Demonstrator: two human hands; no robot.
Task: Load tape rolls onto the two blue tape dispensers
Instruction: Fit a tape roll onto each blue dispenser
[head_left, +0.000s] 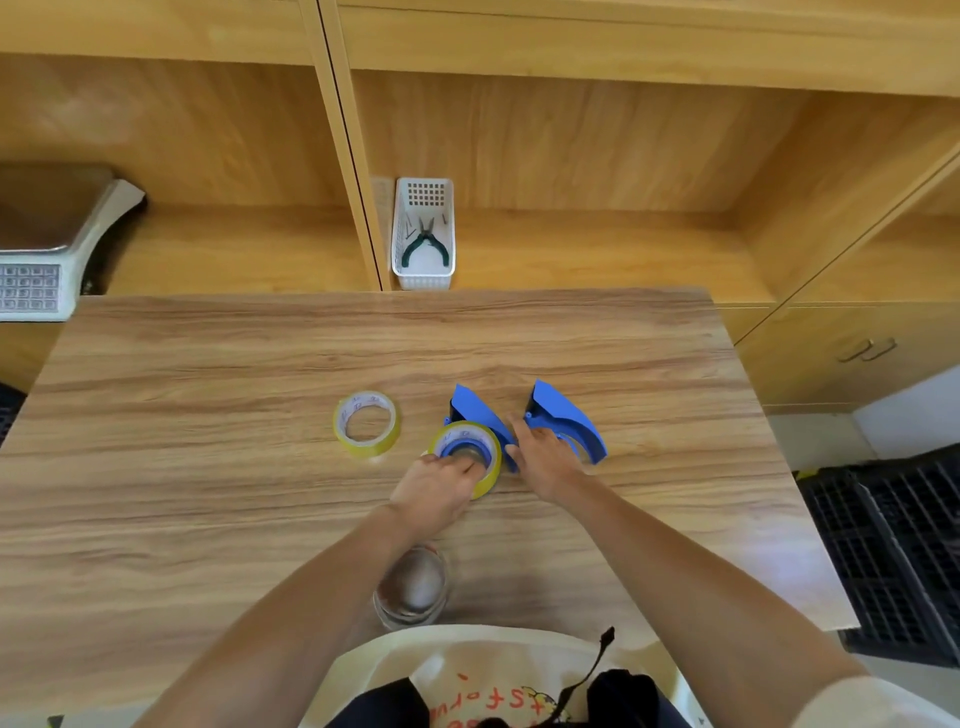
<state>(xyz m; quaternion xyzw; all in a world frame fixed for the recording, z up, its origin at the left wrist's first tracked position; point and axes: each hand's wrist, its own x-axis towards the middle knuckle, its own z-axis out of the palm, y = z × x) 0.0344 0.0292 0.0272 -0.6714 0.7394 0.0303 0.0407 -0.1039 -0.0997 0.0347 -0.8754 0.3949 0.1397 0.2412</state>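
Two blue tape dispensers lie on the wooden table. Around the hub of the left dispenser (475, 408) sits a yellow-edged tape roll (467, 435). My left hand (434, 491) grips that roll from the near side, fingers at its core. My right hand (545, 457) rests between the two dispensers, touching the left one's edge and partly covering the right dispenser (569, 415), which carries no roll. A second tape roll (367, 423) lies flat and loose to the left.
A clear glass jar (413, 590) stands near the front edge under my left forearm. On the shelf behind are a white basket (423, 270) holding green-handled pliers (425, 241) and, far left, a weighing scale (47, 244). Black crates (893, 551) sit on the floor to the right.
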